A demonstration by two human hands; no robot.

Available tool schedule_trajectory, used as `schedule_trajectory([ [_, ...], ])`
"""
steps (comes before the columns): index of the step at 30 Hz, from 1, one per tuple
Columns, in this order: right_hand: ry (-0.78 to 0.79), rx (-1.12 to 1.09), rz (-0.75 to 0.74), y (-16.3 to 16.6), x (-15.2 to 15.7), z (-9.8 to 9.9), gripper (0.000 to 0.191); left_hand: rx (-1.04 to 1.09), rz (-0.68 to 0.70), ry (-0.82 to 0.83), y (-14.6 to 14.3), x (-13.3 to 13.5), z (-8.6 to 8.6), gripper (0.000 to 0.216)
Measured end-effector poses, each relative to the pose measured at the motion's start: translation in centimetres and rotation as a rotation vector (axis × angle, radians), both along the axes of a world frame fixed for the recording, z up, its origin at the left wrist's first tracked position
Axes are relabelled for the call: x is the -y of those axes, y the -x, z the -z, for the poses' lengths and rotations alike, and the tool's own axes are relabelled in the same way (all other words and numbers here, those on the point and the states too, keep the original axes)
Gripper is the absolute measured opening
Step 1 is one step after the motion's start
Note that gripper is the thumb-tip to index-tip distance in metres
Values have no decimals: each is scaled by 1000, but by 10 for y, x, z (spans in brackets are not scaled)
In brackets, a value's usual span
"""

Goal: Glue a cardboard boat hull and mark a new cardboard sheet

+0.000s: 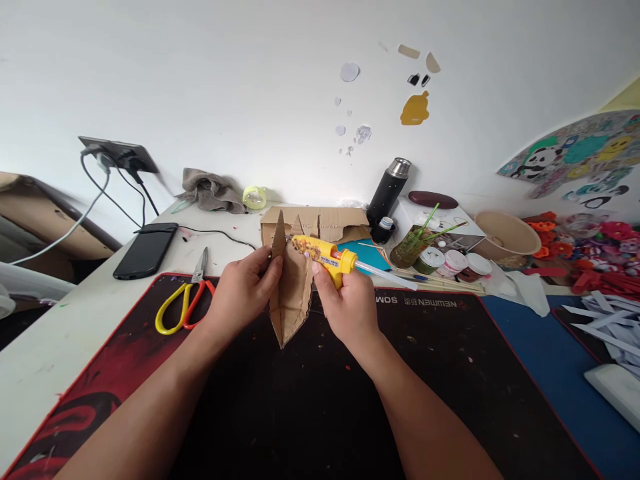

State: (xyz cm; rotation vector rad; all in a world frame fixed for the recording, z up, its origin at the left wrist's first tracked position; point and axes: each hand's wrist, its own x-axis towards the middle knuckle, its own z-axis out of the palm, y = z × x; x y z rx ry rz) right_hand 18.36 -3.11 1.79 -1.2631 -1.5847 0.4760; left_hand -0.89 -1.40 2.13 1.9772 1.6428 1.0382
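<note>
the left hand (247,283) is closed on the folded cardboard (294,297), pinching its upright flap between thumb and fingers. the right hand (347,300) is wrapped around the yellow glue gun (320,250), though its trigger finger cannot be made out. the cardboard stands between the two hands, its pointed end down above the dark mat (280,413); whether that tip touches the mat is hard to tell.

the likeliest trouble is a burn: the nozzle sits close to the left thumb and fingertips, so a slip of the right wrist, or glue running along the fold, could reach skin, if the gun is hot. whether any glue is out cannot be seen. too hard a squeeze could flood the crease, and the sides might then set crooked. the flap could also spring away if the left pinch loosens early, or buckle if it is pressed too much.

the glue stick (385,275) juts out behind the right hand toward the paint pots (455,263) and the jar of green sticks (407,247); a wide swing that way might knock them. the scissors (187,300), just beside the left hand, could be nudged by that forearm.
</note>
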Motion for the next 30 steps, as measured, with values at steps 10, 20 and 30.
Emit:
schedule_trajectory([
  [10, 47, -16, -22, -2, 1, 2, 48, 1, 18, -8, 0, 2, -1, 35],
  [20, 56, 12, -5, -3, 1, 1, 49, 4, 33, -19, -2, 1, 0, 35],
  [30, 68, -28, -10, -3, 1, 1, 51, -4, 33, -17, -2, 1, 0, 34],
])
